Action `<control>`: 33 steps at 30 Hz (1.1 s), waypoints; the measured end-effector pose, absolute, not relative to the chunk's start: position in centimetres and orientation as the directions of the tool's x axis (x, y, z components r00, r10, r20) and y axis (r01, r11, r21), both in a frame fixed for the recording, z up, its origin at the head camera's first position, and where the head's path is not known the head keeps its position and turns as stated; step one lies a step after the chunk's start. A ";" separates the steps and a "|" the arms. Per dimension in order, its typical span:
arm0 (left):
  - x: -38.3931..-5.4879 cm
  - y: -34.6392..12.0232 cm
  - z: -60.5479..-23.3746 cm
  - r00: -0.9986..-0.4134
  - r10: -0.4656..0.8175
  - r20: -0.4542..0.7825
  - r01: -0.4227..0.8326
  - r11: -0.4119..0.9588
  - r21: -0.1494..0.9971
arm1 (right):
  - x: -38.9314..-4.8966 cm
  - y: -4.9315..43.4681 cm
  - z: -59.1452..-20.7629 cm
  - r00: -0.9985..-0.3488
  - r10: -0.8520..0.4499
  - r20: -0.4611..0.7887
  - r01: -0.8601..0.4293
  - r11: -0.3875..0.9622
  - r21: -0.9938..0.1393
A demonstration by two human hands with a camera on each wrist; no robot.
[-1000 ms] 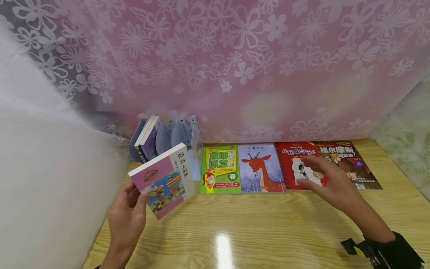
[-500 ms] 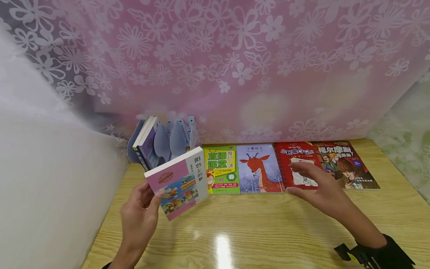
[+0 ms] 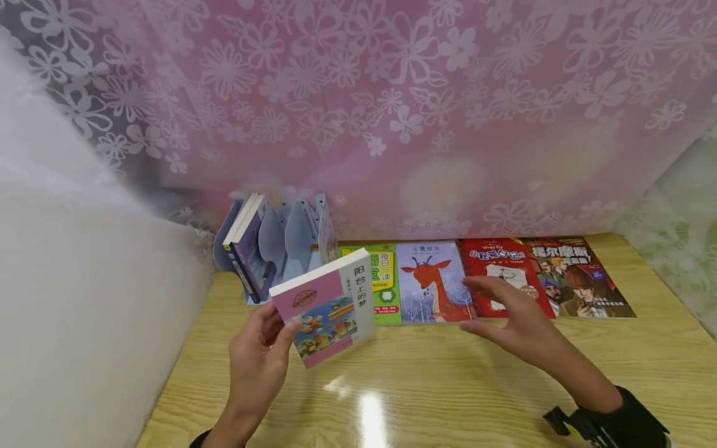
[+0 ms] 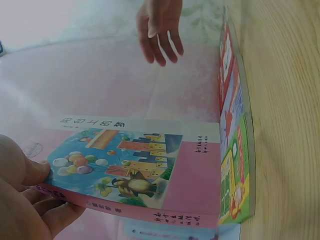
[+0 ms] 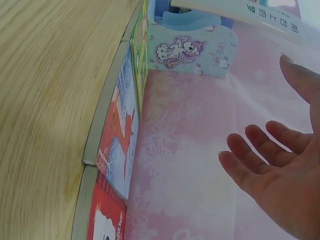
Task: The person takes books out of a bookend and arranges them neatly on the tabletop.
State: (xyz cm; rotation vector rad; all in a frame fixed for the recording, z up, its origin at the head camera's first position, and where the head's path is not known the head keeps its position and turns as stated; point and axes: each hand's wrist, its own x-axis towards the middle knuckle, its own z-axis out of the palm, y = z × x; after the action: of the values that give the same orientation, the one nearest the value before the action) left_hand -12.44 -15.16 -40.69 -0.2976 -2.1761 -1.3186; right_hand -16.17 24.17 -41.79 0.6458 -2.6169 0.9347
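A pink and white paperback book (image 3: 330,314) is held up in the air by my left hand (image 3: 259,358), thumb on the cover and fingers behind the spine side. The left wrist view shows the same book (image 4: 125,170) with balloons and a mole-like animal on its cover. My right hand (image 3: 521,323) hovers with parted, relaxed fingers, holding nothing, in front of the red book (image 3: 504,280) and the deer book (image 3: 434,283). In the right wrist view the right hand (image 5: 280,170) is apart from the held book's edge (image 5: 250,15).
A light blue book rack (image 3: 299,233) with a unicorn end panel (image 5: 190,50) stands at the back left; books (image 3: 246,246) lean in its leftmost slot. A green book (image 3: 388,292) and a detective book (image 3: 579,280) lie in the row. A white wall (image 3: 84,280) borders the left.
My left hand has carried the pink and white book rightward, so it now covers part of the green book. My right hand has shifted left, from over the red book toward the deer book.
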 end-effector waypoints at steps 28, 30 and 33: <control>-12.2 -9.8 -40.3 -0.793 0.115 0.599 0.600 0.326 0.731 | -15.9 21.0 -41.9 -0.850 -0.380 0.365 -0.526 0.577 -0.625; -12.2 -9.5 -40.4 -0.789 0.127 0.601 0.606 0.315 0.730 | -15.9 20.8 -42.0 -0.846 -0.389 0.364 -0.531 0.563 -0.634; -12.2 -9.1 -40.6 -0.792 0.141 0.594 0.606 0.304 0.735 | -15.8 20.6 -42.0 -0.843 -0.398 0.362 -0.534 0.538 -0.652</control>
State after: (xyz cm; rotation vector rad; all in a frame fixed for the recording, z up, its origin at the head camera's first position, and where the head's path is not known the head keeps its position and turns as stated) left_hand -12.25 -9.12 -40.59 -0.6651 -2.1567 -1.4939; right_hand -15.82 20.55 -42.03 0.7958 -2.6026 1.1918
